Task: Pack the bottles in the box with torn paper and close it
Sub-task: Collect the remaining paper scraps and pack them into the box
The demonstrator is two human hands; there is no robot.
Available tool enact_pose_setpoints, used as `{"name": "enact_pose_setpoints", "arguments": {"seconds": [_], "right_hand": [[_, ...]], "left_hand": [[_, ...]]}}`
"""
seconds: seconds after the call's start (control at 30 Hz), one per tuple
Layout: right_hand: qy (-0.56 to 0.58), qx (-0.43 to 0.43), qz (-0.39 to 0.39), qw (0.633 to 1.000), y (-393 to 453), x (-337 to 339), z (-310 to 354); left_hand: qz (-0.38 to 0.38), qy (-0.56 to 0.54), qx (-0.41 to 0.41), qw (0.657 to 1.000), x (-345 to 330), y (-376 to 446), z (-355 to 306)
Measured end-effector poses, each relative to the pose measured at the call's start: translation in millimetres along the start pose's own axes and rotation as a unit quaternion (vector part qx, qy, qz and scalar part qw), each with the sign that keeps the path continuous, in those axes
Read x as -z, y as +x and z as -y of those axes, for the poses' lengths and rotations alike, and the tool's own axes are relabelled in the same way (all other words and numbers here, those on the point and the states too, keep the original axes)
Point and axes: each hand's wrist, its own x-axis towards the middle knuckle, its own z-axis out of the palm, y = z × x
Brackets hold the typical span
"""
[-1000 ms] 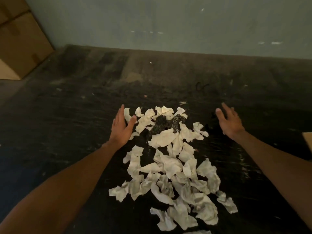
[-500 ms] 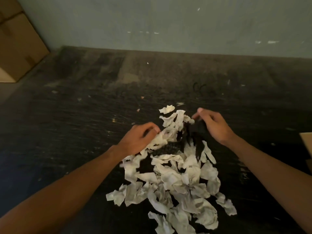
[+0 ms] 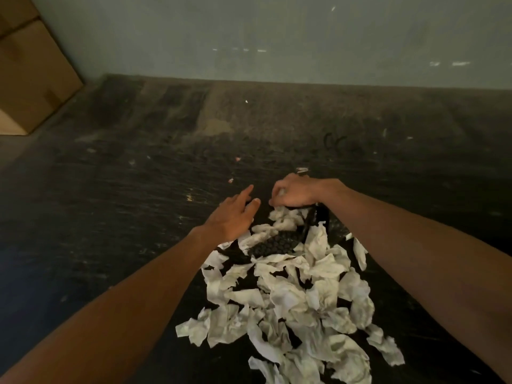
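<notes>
- We see a dark, scuffed table [image 3: 116, 206] running to a pale wall [image 3: 277, 37].
- A cardboard box [image 3: 30, 76] stands at the far left corner, well apart from both hands.
- The torn paper [image 3: 293, 295] lies heaped at centre, partly covering a black textured item [image 3: 274, 243].
- The left hand [image 3: 231, 217] rests at the heap's far edge, fingers spread and holding nothing.
- The right hand [image 3: 295, 191] has its fingers curled on a paper scrap [image 3: 281, 192].
- We see no bottles.
</notes>
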Motion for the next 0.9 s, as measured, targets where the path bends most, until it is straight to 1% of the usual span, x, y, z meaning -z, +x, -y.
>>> {"name": "enact_pose_setpoints", "arguments": {"seconds": [0.07, 0.2, 0.3, 0.37, 0.43, 0.47, 0.53, 0.57, 0.67, 0.73, 0.8, 0.9], "right_hand": [[0.032, 0.035, -0.022, 0.999, -20.7, -0.7, 3.9], [0.080, 0.080, -0.015, 0.994, -66.0, -8.8, 7.7], [0.110, 0.112, -0.051, 0.986, -104.9, -16.5, 14.5], [0.129, 0.133, -0.065, 0.981, -140.0, -27.0, 20.1], [0.148, 0.142, -0.070, 0.976, -178.9, -46.6, 23.2], [0.126, 0.144, -0.084, 0.978, -196.1, -59.9, 22.9], [0.023, 0.135, -0.106, 0.985, -223.0, -91.4, 19.0], [-0.008, 0.124, -0.102, 0.987, -231.5, -108.3, 16.7], [-0.038, 0.096, -0.073, 0.992, -243.7, -160.8, 14.6], [-0.070, 0.079, -0.076, 0.992, -244.8, -189.3, 14.6], [-0.090, 0.066, -0.112, 0.987, -242.5, -207.7, 11.5], [-0.109, 0.055, -0.170, 0.978, -238.7, -216.9, 10.8]], "left_hand": [[0.011, 0.009, -0.011, 1.000, -0.2, -9.3, -2.7], [0.022, -0.029, -0.035, 0.999, -0.1, -41.4, -5.3], [0.040, -0.053, -0.068, 0.995, 2.0, -73.2, -5.6], [0.063, -0.038, -0.097, 0.993, 4.8, -98.5, -6.9], [0.083, 0.018, -0.131, 0.988, 6.7, -124.4, -6.6], [0.086, 0.058, -0.149, 0.983, 5.8, -137.0, -6.2], [0.098, 0.141, -0.178, 0.969, -0.9, -158.9, -5.5], [0.114, 0.175, -0.181, 0.961, -7.4, -167.5, -4.3], [0.145, 0.253, -0.188, 0.938, -36.1, -186.4, 3.3], [0.137, 0.287, -0.198, 0.927, -52.1, -192.4, 9.1], [0.116, 0.307, -0.200, 0.923, -62.1, -193.5, 14.6], [0.071, 0.316, -0.204, 0.924, -67.1, -194.2, 16.4]]}}
